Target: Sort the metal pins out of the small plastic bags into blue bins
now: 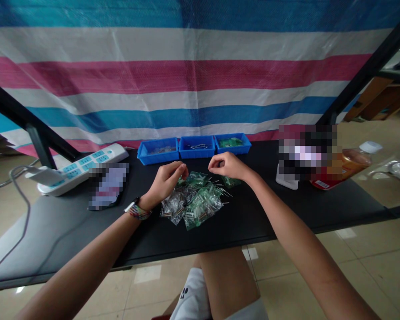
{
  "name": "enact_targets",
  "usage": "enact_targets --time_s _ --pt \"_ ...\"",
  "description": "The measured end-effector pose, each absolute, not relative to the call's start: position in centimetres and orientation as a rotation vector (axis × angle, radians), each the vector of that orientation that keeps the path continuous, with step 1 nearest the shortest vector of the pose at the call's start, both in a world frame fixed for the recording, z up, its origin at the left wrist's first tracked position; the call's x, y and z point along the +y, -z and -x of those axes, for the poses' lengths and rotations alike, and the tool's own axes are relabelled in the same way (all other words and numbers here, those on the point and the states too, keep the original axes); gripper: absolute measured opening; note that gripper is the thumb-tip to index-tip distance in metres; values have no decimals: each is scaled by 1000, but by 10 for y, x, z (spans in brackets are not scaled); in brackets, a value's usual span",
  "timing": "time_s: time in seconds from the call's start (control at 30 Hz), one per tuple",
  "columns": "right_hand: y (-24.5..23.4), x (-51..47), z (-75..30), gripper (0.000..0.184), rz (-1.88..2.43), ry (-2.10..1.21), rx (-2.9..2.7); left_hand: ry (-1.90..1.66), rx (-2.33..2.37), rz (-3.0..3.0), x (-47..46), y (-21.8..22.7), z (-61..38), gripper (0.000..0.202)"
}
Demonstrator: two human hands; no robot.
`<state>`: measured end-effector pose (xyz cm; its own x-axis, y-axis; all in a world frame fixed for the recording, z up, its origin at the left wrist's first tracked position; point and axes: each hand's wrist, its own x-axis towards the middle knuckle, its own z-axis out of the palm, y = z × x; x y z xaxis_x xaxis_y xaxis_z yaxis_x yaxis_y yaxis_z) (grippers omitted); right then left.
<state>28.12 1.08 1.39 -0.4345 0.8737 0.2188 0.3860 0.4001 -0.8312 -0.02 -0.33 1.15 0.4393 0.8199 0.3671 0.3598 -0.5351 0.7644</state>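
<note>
A pile of small plastic packets [203, 206], some clear and some green, lies on the black table, with thin metal pins [224, 191] along its right side. Over the left edge of the pile is my left hand [168, 180], its fingers curled together; a bit of green plastic shows just below the fingertips, and I cannot tell whether they grip it. My right hand [229, 165] hovers above the pile's right side, thumb and fingers closed in a pinch. Anything between those fingertips is too small to make out. Another green packet [231, 181] lies beneath this hand.
Three blue bins stand behind the pile: the left bin [158, 159] holds clear packets, the middle bin [197, 154] metal pins, the right bin [246, 149] green packets. A white power strip [86, 166] and blurred phone-like object [108, 186] lie left; a bottle [356, 162] is right.
</note>
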Motion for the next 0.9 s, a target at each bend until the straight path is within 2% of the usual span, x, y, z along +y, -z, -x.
enact_targets --time_s 0.23,0.5,0.7,0.9 --pt "-8 2 -281 12 1234 -735 -2276 -972 990 -2122 -5 -13 -2 53" --pt "-8 7 -289 11 1259 -688 -2286 -972 985 -2119 -4 -13 -1 48" --pt "-19 6 -295 5 1145 -832 -2005 -990 962 -2128 -6 -16 -4 45" --pt "-15 -7 -263 19 907 -1052 -1714 -991 932 -2131 -7 -15 -6 35"
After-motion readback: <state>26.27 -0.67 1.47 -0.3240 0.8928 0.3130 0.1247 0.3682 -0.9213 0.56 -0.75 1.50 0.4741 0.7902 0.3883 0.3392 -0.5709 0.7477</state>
